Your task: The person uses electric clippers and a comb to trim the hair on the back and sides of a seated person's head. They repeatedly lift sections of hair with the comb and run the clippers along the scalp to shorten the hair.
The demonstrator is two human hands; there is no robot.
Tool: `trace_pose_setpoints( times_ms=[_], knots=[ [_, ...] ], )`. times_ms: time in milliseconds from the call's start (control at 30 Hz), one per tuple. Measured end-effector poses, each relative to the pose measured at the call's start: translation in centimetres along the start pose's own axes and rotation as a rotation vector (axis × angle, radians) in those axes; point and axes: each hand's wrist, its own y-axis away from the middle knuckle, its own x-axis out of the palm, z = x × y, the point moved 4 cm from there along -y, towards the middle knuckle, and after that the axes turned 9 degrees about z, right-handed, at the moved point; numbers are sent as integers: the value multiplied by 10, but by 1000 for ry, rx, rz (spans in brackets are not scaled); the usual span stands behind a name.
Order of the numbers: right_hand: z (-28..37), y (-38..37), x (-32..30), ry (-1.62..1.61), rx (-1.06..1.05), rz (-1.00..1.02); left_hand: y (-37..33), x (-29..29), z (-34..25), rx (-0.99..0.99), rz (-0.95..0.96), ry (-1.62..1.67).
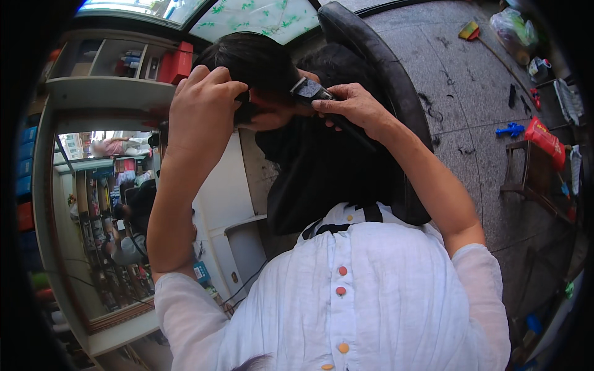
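A person with short dark hair sits in a black padded chair, draped in a black cape. My right hand is wrapped round a hair clipper, its blade end close to the hair at the side and back of the head. My left hand is raised at the other side of the head, thumb and fingers bent together. Something dark shows by its fingertips, but I cannot make out whether it is held.
At left stand a framed mirror and shelves with a red box. Hair clippings lie on the grey tiled floor. To the right are a broom, a plastic bag, a wooden stool and a red packet.
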Motion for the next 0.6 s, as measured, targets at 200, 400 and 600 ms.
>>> trace_pose_setpoints(
  times_ms=[200, 400, 600],
  knots=[
    [-3, -7, -14, 70, 76, 30, -9, 1, 0, 10, -128, -34],
    [-4, -11, -17, 67, 64, 15, -15, 1, -5, 54, -171, -49],
    [12, -10, -10, 26, -86, -9, -19, -1, -11, 74, -195, -102]
  ],
)
